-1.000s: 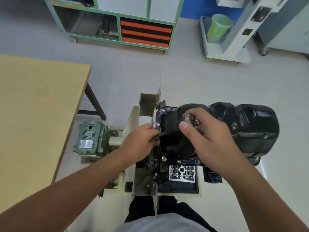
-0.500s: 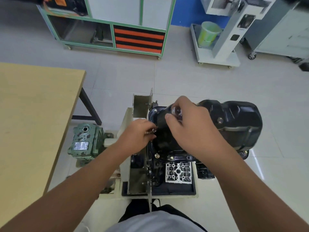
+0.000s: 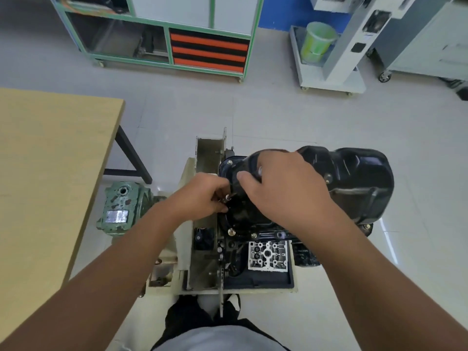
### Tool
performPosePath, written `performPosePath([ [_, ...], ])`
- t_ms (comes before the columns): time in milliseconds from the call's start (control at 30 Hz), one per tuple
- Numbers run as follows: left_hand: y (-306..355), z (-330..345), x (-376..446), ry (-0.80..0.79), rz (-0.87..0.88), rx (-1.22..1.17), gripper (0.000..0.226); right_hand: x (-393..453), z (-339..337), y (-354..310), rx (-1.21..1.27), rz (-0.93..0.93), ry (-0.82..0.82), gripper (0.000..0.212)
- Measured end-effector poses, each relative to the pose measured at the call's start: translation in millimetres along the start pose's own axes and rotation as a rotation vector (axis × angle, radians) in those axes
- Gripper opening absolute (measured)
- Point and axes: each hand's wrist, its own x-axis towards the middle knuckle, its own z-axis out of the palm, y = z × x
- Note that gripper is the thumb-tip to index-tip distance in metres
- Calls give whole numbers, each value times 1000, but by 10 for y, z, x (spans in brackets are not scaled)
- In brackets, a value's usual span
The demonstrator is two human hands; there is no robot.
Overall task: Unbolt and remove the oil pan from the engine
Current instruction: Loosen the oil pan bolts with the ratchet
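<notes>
On my left I see a wooden table [image 3: 50, 173], and a green gearbox [image 3: 121, 207] sits on the floor just beside it. Across the room I see a green-framed cabinet [image 3: 162, 34] with orange and black stripes. To its right, a green bucket [image 3: 317, 41] stands on a white cart [image 3: 329, 77].

Your oil pan [image 3: 354, 183] looks like glossy black painted metal w/ worn edges. Bolts [image 3: 231, 232] bare shiny metal. Gearbox [image 3: 121, 206]: chipped green paint, rough. Table [image 3: 50, 160] matt light wood-look. Floor [image 3: 304, 117] smooth, semi-gloss tile.
</notes>
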Motion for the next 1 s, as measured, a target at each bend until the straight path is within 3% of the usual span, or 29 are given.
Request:
performPosePath([
  [133, -11, -69, 56, -60, 43, 3, 26, -46, 11, -32, 68, 39, -15, 45],
  [367, -57, 57, -100, 110, 240, -30, 22, -151, 49, -114, 145, 119, 96, 48],
  [567, -83, 81, -102, 137, 244, -106, 24, -165, 36, -132, 144, 178, 101, 45],
  [1000, -93, 185, -124, 97, 57, -93, 24, -253, 151, -289, -8, 205, 101, 46],
])
